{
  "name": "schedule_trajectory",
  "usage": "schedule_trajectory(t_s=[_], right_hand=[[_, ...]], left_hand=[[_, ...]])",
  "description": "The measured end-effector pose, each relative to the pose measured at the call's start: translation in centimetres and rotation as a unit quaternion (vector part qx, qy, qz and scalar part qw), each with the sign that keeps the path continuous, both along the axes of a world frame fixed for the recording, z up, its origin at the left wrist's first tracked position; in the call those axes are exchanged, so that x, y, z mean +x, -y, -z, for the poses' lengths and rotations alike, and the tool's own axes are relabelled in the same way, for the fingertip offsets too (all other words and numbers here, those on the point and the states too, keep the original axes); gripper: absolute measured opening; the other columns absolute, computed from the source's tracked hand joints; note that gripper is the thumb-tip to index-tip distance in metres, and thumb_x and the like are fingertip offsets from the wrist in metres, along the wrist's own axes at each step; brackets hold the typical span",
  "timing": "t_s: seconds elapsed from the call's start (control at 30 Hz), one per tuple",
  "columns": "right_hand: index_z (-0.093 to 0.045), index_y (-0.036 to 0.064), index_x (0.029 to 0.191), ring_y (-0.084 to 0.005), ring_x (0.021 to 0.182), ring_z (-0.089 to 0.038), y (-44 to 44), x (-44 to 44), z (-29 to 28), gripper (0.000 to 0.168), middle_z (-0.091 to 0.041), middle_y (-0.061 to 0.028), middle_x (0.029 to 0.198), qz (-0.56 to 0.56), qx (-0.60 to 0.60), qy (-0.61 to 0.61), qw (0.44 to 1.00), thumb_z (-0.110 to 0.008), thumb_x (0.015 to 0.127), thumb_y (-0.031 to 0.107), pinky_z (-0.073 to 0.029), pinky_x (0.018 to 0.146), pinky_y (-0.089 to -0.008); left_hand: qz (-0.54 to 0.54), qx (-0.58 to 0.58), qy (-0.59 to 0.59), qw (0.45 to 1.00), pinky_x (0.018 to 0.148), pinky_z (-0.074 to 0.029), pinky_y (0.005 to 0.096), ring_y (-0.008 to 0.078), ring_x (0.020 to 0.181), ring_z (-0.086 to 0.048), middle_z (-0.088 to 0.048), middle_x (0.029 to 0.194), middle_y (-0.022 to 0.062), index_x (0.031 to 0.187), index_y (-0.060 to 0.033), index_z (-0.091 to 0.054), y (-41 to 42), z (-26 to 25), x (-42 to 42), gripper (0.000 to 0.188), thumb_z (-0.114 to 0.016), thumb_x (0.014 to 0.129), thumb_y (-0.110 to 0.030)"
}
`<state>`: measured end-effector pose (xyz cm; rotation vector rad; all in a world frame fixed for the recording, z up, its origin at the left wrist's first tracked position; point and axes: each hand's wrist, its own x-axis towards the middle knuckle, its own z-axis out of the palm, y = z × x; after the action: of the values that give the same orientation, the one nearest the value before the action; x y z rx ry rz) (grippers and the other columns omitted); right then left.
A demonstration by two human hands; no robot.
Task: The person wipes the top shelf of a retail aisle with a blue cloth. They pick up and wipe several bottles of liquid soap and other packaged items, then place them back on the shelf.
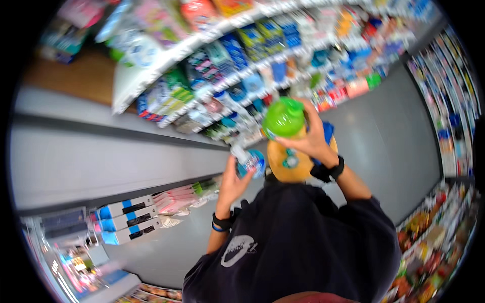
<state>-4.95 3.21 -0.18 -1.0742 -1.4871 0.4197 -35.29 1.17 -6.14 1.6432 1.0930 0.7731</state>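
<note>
My right hand (312, 138) grips a rounded green plastic bottle (284, 117) with a green top, held up before the shelves. Lower and to the left, my left hand (233, 183) holds a blue pump bottle (252, 163) with a white pump head, its fingers around the side. Beneath the green bottle is a yellow-orange rounded container (276, 163), perhaps a basket, with a small green-and-white item (291, 161) in it. A blue item (328, 132) shows beside my right wrist. Both wrists wear black bands.
White store shelves (212, 32) packed with packaged goods curve across the front. A pale grey panel (94, 159) stands at the left, with boxes (129, 219) below it. Grey floor (382, 144) runs to the right, towards more stocked shelves (451, 102).
</note>
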Motion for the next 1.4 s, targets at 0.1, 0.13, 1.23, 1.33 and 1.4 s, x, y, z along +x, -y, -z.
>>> schedule_trajectory(t_s=[0.1, 0.13, 1.23, 1.33, 1.4], right_hand=[[-0.052, 0.003, 0.147, -0.0334, 0.128, -0.061, 2.4, 2.0, 1.3, 0.095, -0.061, -0.0174, 0.138, 0.061, -0.040, -0.021, 0.997, -0.100, 0.068, 0.025, -0.049, 0.108, -0.0418], [-0.052, 0.003, 0.147, -0.0327, 0.127, -0.062, 2.8, 2.5, 1.2, 0.096, -0.061, -0.0168, 0.136, 0.062, -0.063, -0.030, 0.996, -0.100, 0.068, 0.027, -0.050, 0.106, -0.0414], [-0.054, 0.013, 0.143, -0.0364, 0.137, -0.055, 14.6, 12.1, 29.5, 0.073, -0.056, -0.0112, 0.147, -0.144, -0.327, 0.125, 0.926, -0.086, 0.078, 0.010, -0.050, 0.113, -0.0450], [-0.054, 0.015, 0.143, -0.0357, 0.139, -0.055, 13.8, 11.9, 30.6, 0.072, -0.057, -0.0103, 0.149, -0.170, -0.334, 0.147, 0.915, -0.086, 0.079, 0.012, -0.050, 0.113, -0.0458], [-0.054, 0.016, 0.143, -0.0354, 0.139, -0.055, 13.4, 11.9, 31.3, 0.072, -0.057, -0.0095, 0.150, -0.176, -0.321, 0.161, 0.916, -0.086, 0.078, 0.011, -0.049, 0.114, -0.0464]], left_hand=[[0.016, -0.060, 0.018, 0.998, 0.107, -0.051, 0.0385, 0.0249, 0.128, -0.062, -0.059, 0.145, 0.0169, 0.156, 0.0004, -0.041, -0.3, -1.1, 3.1, 0.072, -0.078, 0.095, -0.004], [0.028, -0.068, 0.008, 0.997, 0.107, -0.051, 0.0384, 0.0251, 0.127, -0.062, -0.058, 0.145, 0.0173, 0.156, 0.0003, -0.040, -0.6, -0.9, 3.6, 0.072, -0.078, 0.095, -0.004], [0.116, -0.018, -0.107, 0.987, 0.106, -0.049, 0.0426, 0.0355, 0.126, -0.062, -0.062, 0.131, 0.0207, 0.137, 0.0007, -0.051, -9.5, 21.1, 12.4, 0.062, -0.086, 0.087, -0.013], [0.155, 0.001, -0.131, 0.979, 0.108, -0.049, 0.0434, 0.0377, 0.128, -0.061, -0.062, 0.133, 0.0190, 0.137, -0.0029, -0.053, -9.8, 22.4, 13.5, 0.061, -0.085, 0.087, -0.014], [0.179, -0.028, -0.134, 0.974, 0.108, -0.049, 0.0431, 0.0365, 0.129, -0.061, -0.061, 0.135, 0.0156, 0.136, -0.0075, -0.054, -10.0, 23.2, 14.1, 0.057, -0.084, 0.088, -0.012]])
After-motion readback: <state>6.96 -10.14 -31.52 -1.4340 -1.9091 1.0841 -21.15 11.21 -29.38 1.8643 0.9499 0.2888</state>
